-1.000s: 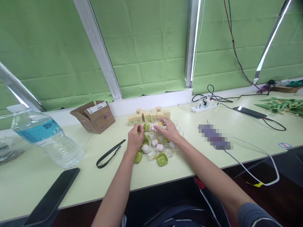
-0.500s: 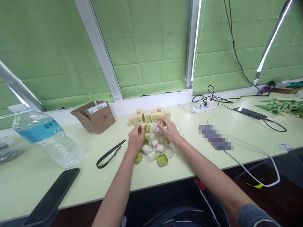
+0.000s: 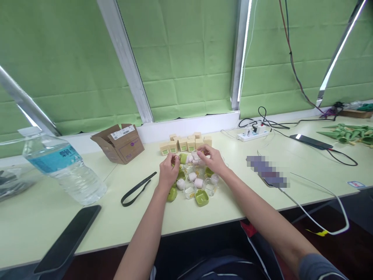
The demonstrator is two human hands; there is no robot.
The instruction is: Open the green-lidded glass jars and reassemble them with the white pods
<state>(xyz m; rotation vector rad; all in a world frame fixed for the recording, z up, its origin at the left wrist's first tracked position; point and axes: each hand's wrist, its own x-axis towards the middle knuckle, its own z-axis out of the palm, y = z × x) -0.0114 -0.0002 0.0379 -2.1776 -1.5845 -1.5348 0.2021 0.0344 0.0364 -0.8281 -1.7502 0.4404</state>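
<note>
My left hand (image 3: 168,171) is closed, thumb and fingertips pinching a small green plastic piece (image 3: 183,158). Opposite it, my right hand (image 3: 215,160) grips a clear plastic cover (image 3: 196,156) with something pale pink at it; whether the two pieces touch I cannot tell. Under and in front of both hands lies a loose pile of parts: a square green shell (image 3: 201,198), another green piece (image 3: 172,194), pale pink cylinders such as one (image 3: 198,183) in the middle, and clear covers like this one (image 3: 209,186). My fingers hide some of the pile.
Several small cardboard boxes (image 3: 183,145) stand behind the pile. Leftward are an open carton (image 3: 128,146), a black strap (image 3: 135,190), a water bottle (image 3: 67,167) and a dark phone (image 3: 70,237). Rightward lie a power strip (image 3: 253,134), a cabled phone (image 3: 310,142) and a blurred-out item (image 3: 266,171).
The view has shifted slightly, so the scene sits a little further right. Both hands stay close together on the same pieces, with only small finger movement.
</note>
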